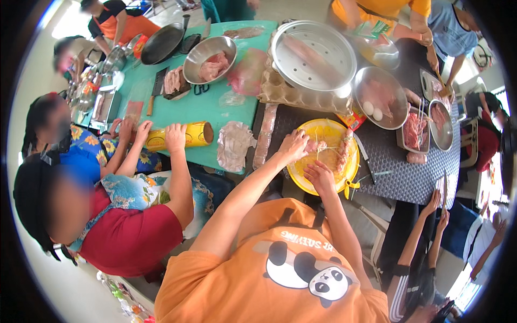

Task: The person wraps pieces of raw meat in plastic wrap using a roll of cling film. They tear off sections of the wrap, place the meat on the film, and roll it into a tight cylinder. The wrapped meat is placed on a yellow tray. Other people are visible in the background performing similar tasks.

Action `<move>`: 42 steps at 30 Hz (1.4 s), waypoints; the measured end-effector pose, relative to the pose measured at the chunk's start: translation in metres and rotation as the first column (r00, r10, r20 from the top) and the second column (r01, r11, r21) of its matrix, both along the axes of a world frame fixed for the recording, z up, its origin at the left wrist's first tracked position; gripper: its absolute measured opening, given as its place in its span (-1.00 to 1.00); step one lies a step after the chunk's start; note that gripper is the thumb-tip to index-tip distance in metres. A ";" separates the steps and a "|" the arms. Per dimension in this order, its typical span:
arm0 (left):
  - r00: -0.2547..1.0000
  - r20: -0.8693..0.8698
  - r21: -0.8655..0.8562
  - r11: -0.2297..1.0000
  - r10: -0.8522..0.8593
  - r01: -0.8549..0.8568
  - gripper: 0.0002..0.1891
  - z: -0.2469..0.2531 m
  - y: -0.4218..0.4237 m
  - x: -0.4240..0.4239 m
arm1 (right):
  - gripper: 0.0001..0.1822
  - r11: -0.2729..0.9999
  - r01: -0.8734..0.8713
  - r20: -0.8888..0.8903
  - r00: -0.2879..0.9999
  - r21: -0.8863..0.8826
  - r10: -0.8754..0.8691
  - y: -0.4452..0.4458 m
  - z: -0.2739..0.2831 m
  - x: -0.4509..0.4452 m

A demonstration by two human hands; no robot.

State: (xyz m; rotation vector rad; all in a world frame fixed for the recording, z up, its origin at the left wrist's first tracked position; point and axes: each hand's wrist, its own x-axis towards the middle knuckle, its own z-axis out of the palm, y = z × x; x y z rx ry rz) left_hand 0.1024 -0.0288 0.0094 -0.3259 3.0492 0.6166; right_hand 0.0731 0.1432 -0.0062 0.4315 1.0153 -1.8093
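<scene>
In front of me is a round yellow plastic tray (297, 171) with a tab-like handle at its lower right. My left hand (294, 146) reaches over its left side, fingers closed on the end of a short link of pink meat (320, 145). Thin white string (318, 154) crosses this link and trails over the tray. Just below, my right hand (321, 177) has its fingertips near the string; whether they pinch it cannot be made out. A longer, string-tied meat sausage (344, 150) lies along the tray's right side.
A knife (363, 153) lies right of the tray, beside a steel bowl (381, 99) of meat and two eggs. A plastic-wrapped meat roll (266, 135) is on the left. Behind stands a perforated steamer pan (314, 76). At left, a co-worker's hands hold a yellow cling-film roll (194, 135).
</scene>
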 end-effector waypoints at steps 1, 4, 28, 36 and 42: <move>1.000 -0.008 0.004 1.000 0.000 0.000 -0.54 -0.002 0.001 -0.001 | -0.62 0.999 0.009 -0.008 1.000 -0.035 -0.009 -0.003 -0.002 0.002; 0.998 -0.063 0.059 0.998 -0.011 0.014 -0.49 -0.008 -0.006 -0.001 | -0.63 0.992 0.075 -0.014 0.997 -0.099 -0.077 -0.013 -0.016 0.006; 0.974 0.182 0.488 0.872 -0.132 0.027 -0.60 -0.018 -0.059 -0.018 | -0.66 0.956 0.291 0.080 0.953 0.031 -0.293 -0.054 -0.009 0.032; 0.882 0.418 0.447 0.895 -0.218 0.009 -0.47 -0.008 -0.057 -0.028 | -0.65 0.972 0.234 0.046 0.971 0.021 -0.235 -0.063 0.007 0.032; 0.900 0.405 0.515 0.854 -0.162 -0.078 -0.51 -0.013 -0.058 -0.023 | -0.62 0.977 0.214 0.043 0.976 -0.002 -0.214 -0.070 0.010 0.032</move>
